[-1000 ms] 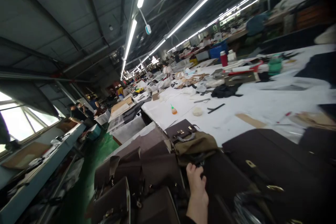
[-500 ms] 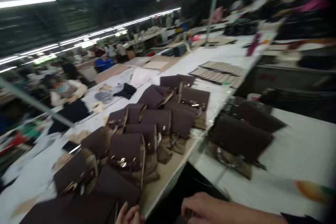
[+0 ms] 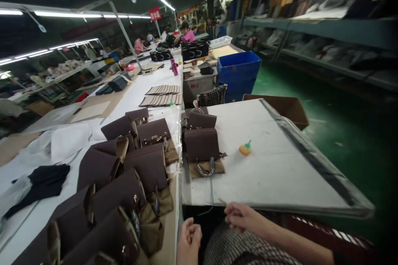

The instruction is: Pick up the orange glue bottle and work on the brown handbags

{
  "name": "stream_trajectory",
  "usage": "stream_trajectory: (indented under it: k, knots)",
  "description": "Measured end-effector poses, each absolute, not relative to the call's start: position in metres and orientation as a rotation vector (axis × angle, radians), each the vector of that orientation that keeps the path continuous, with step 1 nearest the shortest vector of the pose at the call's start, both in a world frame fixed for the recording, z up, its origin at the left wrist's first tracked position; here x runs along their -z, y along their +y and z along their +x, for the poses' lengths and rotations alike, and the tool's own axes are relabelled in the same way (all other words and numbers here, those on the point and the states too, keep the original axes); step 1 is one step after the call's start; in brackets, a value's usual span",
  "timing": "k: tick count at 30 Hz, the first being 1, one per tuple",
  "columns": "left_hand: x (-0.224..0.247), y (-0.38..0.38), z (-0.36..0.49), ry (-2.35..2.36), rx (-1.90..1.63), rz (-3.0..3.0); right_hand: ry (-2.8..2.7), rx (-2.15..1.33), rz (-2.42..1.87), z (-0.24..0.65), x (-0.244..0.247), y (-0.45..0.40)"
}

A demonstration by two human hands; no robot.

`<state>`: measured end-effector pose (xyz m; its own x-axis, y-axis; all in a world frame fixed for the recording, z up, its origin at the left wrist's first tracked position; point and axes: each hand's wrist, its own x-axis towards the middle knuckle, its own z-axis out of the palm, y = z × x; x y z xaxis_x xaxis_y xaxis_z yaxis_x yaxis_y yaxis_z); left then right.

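Observation:
My left hand is low in the head view, beside the edge of the long table. Its fingers are loosely bent and a little apart, with nothing in them. Just in front of the side table's near edge, my right hand hovers over my lap, fingers half curled and no object visible in them. Left of my left hand lie several dark brown handbags with gold clasps and tan undersides. A brown handbag with a wrapped handle rests on the side table, another just behind it.
The side table carries a small orange bottle with a green tip. Striped panels and black cloth lie on the long table. Behind are a checked chair back, a blue bin and a cardboard box. People work far off.
The view has swung to the right, so the bags appear further left and the side table fully shows. Both hands remain low and without an object. The blur has lessened.

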<state>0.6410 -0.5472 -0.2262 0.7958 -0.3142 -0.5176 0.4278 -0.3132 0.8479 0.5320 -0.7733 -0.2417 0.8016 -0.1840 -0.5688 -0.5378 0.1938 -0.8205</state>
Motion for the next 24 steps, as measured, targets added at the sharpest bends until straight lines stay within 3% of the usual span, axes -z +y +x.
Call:
stream_trajectory:
  k: [5, 16, 24]
  knots:
    - [0.274, -0.61, 0.681, -0.119, 0.927, 1.71, 0.868, -0.03, -1.234, 0.542, 0.277, -0.842]
    - [0.374, -0.76, 0.812, -0.035, 0.761, 1.962, 0.985, 0.347, -0.948, 0.674, 0.369, -1.019]
    - [0.416, -0.811, 0.881, 0.049, 0.766, 1.872, 1.032, 0.348, -0.732, 0.755, 0.458, -1.055]
